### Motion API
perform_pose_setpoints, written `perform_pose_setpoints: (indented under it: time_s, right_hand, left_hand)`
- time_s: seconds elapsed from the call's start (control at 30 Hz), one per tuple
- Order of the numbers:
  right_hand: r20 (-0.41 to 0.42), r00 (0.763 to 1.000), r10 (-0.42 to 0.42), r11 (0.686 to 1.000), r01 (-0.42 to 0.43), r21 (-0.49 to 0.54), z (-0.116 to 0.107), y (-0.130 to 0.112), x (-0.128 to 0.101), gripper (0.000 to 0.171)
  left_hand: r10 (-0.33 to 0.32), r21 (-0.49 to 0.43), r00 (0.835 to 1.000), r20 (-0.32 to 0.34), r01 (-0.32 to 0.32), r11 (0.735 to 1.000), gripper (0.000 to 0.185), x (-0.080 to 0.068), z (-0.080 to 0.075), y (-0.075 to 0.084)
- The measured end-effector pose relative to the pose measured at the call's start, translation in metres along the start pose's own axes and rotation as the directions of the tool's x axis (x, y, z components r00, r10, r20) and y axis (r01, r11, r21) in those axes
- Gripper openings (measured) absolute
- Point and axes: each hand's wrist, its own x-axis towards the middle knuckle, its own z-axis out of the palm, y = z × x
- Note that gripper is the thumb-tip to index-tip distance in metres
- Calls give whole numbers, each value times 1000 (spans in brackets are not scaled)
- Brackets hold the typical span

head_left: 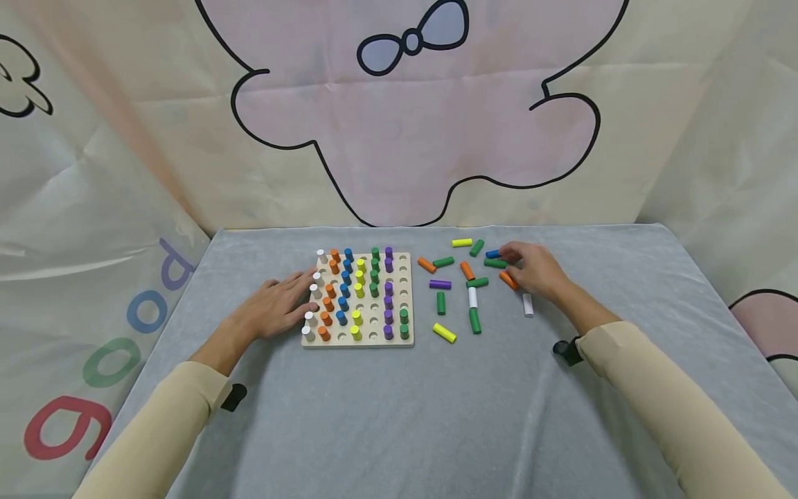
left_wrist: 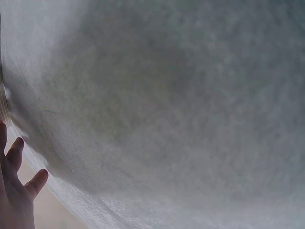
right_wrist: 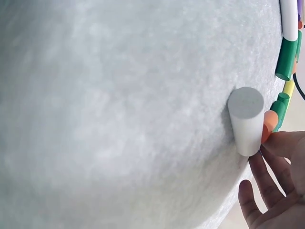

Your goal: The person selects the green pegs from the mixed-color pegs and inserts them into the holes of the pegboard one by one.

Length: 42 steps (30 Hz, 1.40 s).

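A pale wooden pegboard [head_left: 358,342] lies on the table, with columns of white, orange, blue, yellow, green and purple pegs standing in it. My left hand [head_left: 274,305] rests at the board's left edge, fingers spread and thumb beside the white pegs. To the right of the board, my right hand [head_left: 536,269] pinches the right end of a lying blue peg [head_left: 492,254]; its fingertips cover that end. Close under this hand are a green peg [head_left: 495,263] and an orange peg [head_left: 508,280]. In the right wrist view, a white peg [right_wrist: 248,126] hides some fingertips.
Loose green, orange, yellow, white and purple pegs, among them a purple peg [head_left: 440,285] and a yellow peg [head_left: 445,333], lie scattered between board and right hand. A grey cloth [head_left: 399,416] covers the table. Behind it hangs a printed curtain [head_left: 399,138].
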Motion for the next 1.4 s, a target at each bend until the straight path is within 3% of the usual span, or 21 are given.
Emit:
perform_pose_setpoints:
  time_s: [0.8, 1.4]
  right_hand:
    - [-47, 999, 9, 1000, -10, -21, -3, -5, -1, 31]
    - [-56, 995, -81, 996, 79, -39, -6, -24, 0, 33]
  left_hand:
    - [9, 2, 1000, -7, -9, 1000, 76, -2, -2, 1]
    - [5, -6, 1000, 2, -5, 1000, 74, -2, 1, -1]
